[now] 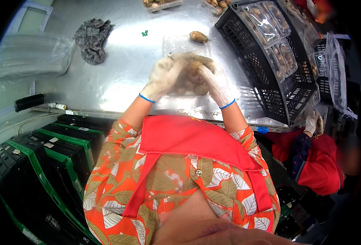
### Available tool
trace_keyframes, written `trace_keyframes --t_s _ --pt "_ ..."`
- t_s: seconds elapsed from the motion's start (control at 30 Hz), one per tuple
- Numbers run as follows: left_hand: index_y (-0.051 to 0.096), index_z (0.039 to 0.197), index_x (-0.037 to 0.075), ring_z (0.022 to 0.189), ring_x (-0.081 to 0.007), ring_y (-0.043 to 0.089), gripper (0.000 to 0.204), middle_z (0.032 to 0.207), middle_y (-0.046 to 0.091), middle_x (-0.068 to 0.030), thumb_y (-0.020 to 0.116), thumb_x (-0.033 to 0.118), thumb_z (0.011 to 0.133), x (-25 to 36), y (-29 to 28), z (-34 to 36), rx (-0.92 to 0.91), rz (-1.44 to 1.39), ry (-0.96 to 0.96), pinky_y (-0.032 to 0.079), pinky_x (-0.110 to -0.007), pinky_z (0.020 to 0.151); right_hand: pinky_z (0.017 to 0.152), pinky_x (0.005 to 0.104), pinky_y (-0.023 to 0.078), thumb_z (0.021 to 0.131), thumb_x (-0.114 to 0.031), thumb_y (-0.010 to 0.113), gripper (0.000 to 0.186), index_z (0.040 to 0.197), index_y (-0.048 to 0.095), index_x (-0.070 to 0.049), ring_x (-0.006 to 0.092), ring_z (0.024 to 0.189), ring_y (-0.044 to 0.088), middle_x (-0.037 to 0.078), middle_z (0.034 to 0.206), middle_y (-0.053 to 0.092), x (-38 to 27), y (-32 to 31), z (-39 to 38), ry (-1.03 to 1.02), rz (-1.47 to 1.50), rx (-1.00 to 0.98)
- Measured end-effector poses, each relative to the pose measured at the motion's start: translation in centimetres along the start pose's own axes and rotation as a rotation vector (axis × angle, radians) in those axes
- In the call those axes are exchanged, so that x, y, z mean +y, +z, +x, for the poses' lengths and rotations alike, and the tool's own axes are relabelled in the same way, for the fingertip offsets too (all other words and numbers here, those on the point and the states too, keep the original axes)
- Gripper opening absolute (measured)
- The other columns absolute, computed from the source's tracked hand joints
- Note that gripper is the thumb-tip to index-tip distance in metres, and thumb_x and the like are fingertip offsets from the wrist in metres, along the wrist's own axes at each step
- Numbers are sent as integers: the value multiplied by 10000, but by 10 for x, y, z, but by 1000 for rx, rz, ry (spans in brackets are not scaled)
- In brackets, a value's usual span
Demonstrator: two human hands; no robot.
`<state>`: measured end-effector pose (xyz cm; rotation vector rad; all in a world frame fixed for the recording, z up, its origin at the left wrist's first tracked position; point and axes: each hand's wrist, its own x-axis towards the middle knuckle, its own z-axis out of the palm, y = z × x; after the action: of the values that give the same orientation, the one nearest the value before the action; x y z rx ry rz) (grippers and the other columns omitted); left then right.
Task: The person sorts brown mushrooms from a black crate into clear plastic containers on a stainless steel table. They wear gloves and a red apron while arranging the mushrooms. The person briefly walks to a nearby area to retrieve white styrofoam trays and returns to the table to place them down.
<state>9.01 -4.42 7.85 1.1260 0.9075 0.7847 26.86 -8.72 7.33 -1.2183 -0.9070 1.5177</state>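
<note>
My left hand [168, 73] and my right hand [217, 81] wear white knit gloves with blue cuff edges. They come together over an open clear plastic clamshell box [172, 45] on the metal table. Between them is a brown, ringed taro [195, 65], with fingers of both hands closed on it; the left fingers are partly blurred. Below the hands, more taros [201, 90] lie in the box's near half, partly covered by my gloves. A single taro [198, 37] rests at the lid's far right.
A black crate [252, 67] at the right holds filled clear boxes [262, 24]. A grey cloth [92, 41] and stacked clear packaging [33, 55] lie left. Green-and-black crates [45, 155] stand lower left. A co-worker's gloved hand [312, 122] shows at the right.
</note>
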Motion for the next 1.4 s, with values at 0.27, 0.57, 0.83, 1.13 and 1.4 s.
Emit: trace_keyframes --t_s 0.27,0.57,0.83,1.13,1.4 --pt "628 1161 -19 786 -119 630 308 908 689 -83 546 145 913 -2 -21 16 54 292 120 514 -255 743 910 282 472 854 -60 639 494 1319 488 18 169 1067 574 118 1198 595 3 1 0 -139 -39 78" --pt "557 1255 -4 936 -141 621 466 1090 660 -99 651 94 810 10 -6 9 -132 258 58 514 -273 826 921 285 471 849 -38 645 489 1313 500 23 171 1055 583 108 1197 605 3 8 0 -207 -37 87" --pt "578 1208 -14 904 -141 630 440 1014 679 -87 668 114 797 20 -4 9 -105 399 -36 515 -280 828 868 259 483 911 -84 575 308 1202 609 9 143 989 615 96 1078 663 -7 18 1 -70 -195 169" --pt "684 1081 77 1237 -289 463 444 1288 549 -166 669 409 787 -12 -53 80 295 1198 158 356 -405 1052 901 305 470 842 -135 650 242 1060 679 -35 218 1026 626 125 1049 657 -2 -21 3 -349 -736 363" --pt "670 1167 127 1314 -314 372 543 1384 485 -126 520 552 864 -43 -62 97 367 1472 192 277 -439 1090 1013 402 395 748 -228 706 243 953 699 -98 332 1220 484 168 1250 563 18 -43 4 -326 -1109 262"
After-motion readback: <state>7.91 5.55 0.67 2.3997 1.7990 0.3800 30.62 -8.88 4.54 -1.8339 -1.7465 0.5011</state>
